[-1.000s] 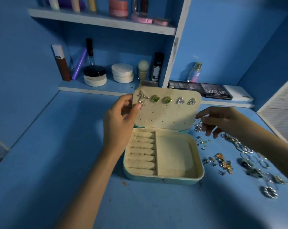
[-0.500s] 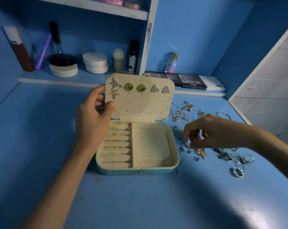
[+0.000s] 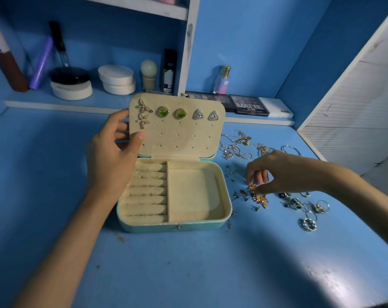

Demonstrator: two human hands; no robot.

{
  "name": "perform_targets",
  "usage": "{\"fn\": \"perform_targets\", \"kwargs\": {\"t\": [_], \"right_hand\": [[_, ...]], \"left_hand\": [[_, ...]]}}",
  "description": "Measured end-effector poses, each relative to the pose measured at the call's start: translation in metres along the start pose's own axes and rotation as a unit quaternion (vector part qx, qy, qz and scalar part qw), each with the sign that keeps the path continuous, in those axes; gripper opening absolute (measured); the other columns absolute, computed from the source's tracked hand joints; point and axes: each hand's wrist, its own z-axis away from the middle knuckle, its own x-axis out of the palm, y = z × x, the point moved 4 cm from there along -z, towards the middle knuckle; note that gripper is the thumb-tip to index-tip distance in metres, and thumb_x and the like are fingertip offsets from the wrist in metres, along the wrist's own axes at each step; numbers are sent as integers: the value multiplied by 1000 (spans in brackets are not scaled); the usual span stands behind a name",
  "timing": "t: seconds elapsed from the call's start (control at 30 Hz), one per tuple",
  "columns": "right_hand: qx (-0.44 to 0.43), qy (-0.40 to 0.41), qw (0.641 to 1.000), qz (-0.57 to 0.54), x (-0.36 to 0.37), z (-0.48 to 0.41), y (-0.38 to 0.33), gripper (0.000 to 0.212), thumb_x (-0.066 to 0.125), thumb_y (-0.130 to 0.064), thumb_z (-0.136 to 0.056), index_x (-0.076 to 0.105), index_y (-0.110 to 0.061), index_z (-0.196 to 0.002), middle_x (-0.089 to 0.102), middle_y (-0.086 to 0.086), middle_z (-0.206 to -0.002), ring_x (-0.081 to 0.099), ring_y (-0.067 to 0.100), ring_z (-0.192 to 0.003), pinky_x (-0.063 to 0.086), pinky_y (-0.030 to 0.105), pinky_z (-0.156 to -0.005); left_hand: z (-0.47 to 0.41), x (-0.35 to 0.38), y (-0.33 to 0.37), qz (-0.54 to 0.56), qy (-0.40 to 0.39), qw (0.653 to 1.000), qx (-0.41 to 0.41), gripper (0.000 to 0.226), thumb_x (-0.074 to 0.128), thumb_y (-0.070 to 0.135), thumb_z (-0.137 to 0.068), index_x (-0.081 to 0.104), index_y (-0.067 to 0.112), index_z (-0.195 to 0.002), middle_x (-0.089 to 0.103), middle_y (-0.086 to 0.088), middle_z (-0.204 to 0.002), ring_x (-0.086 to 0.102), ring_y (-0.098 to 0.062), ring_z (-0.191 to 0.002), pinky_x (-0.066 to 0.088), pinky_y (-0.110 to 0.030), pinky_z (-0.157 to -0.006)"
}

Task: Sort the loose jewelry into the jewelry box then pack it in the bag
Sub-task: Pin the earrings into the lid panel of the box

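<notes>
Cream lining shows inside the jewelry box (image 3: 175,226), which sits open at the middle of the worktop (image 3: 188,267) with its lid (image 3: 177,138) upright toward the back edge. The left hand (image 3: 113,161) grips the lid's left edge, thumb on the inner face and fingers behind, unchanged from the two earlier views. Three earring pairs are pinned along the lid's top row: flower earrings (image 3: 143,114), green earrings (image 3: 170,112) and triangle earrings (image 3: 205,114). The ring rolls (image 3: 147,192) and the open compartment (image 3: 193,192) hold nothing.

Change: a second ago the right hand (image 3: 284,172) hovered beside the lid's right edge. It has since moved toward the front edge and now reaches down just right of the box. Thumb and fingertips close narrowly on a gold piece (image 3: 253,187) lying among small studs. Whether the piece has left the worktop cannot be told.

Meaning: the next pick appears to be under way. The chains (image 3: 237,147) at the back right and the rings (image 3: 308,224) toward the right edge remain loose, so sorting is at an early stage. No bag is in view.
</notes>
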Motion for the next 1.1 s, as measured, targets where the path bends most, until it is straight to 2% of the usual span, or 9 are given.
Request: {"fn": "perform_targets", "kwargs": {"t": [0.13,0.27,0.33,0.43,0.6,0.87,1.0,1.1], "right_hand": [[-7,6,1000,3,0,0,0,16,64,-26,-86,56,-38,-92,63,-16,-93,57,-5,-83,39,8,-74],[-15,12,1000,-10,0,0,0,22,65,-22,-84,56,-41,-84,63,-17,-86,58,-5,-79,46,16,-77],[-18,15,1000,-10,0,1,-1,17,65,-22,-84,61,-38,-85,63,-18,-86,58,-3,-81,47,17,-76],[-17,16,1000,5,1,1,-1,10,64,-26,-85,65,-33,-93,63,-17,-92,57,0,-87,45,15,-76],[-20,21,1000,7,2,-2,0,6,67,-32,-83,66,-34,-89,62,-18,-87,56,-4,-80,44,15,-76],[-14,42,997,66,2,-2,-5,16,61,-45,-85,66,-31,-92,57,-18,-92,50,-1,-82,41,18,-77],[-18,46,995,83,1,-1,-6,13,59,-46,-86,64,-34,-86,51,-22,-85,48,-2,-81,36,17,-73],[-20,28,996,85,1,0,-7,11,60,-46,-85,63,-36,-89,53,-22,-89,47,-3,-83,36,18,-76]], "left_hand": [[0,0,0,-1,-2,1000,-1,35,64,4,-87,58,11,-121,61,2,-96,59,3,-77,44,-2,-68],[0,-1,-1,-2,-5,1000,-5,35,64,7,-87,58,15,-120,60,7,-92,57,12,-76,44,-3,-68],[0,-1,-2,-2,-5,1000,-6,35,64,7,-87,58,16,-121,59,11,-90,57,13,-75,44,-3,-68],[-1,0,-2,1,-6,1000,-6,35,64,7,-87,58,16,-120,59,13,-89,58,11,-75,45,-4,-68],[-1,0,-2,3,-7,1000,-9,35,64,7,-87,58,16,-121,58,17,-88,57,12,-75,44,-3,-68],[-1,0,-1,9,-8,1000,-8,35,64,7,-87,57,20,-119,57,21,-89,57,14,-75,44,-3,-68],[-1,0,-2,9,-8,1000,-9,35,64,8,-87,57,21,-119,60,14,-90,58,8,-78,45,-4,-69],[-1,-1,-3,6,-8,1000,-11,35,64,8,-88,58,17,-121,62,4,-97,59,-1,-82,45,-4,-70]]}}
